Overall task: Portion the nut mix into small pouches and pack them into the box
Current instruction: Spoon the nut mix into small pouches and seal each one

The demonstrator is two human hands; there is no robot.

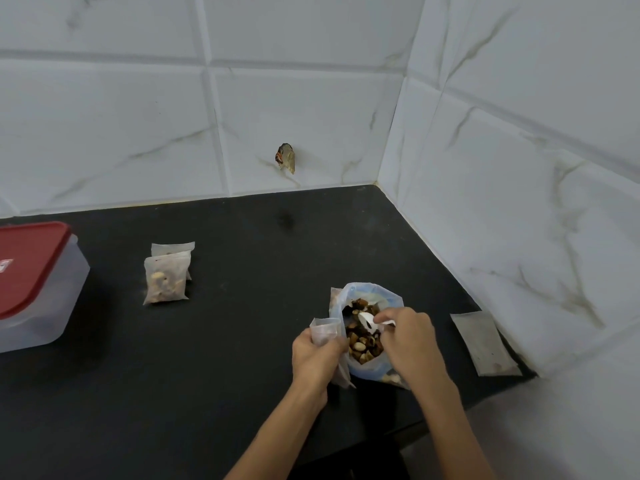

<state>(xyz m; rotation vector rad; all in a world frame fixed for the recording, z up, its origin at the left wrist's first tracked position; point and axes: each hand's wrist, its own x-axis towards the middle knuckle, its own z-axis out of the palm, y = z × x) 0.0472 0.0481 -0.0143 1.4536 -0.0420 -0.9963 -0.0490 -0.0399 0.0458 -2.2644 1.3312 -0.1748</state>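
While my left hand [317,355] holds a small pouch [325,331] upright with its mouth open, fingers curled round it in a firm grip, my right hand [408,337] pinches the handle of a white spoon [367,320] whose bowl sits down among the nuts. The nut mix [362,336] fills a clear bag [367,367] with its top rolled open, standing on the black surface [207,341] right between my two hands; the pouch I hold touches the bag's left side. Two filled pouches [167,278] lie together further left on the surface, one partly over the other, well apart from the bag. At the far left edge stands the box [38,306], translucent, with its red lid [27,261] on. To the right of the bag, near the tiled wall [519,168], flat empty pouches [483,342] lie in a small stack. On the back wall, above the surface, something small and crumpled [286,158] is stuck to a tile; I cannot tell what it is.
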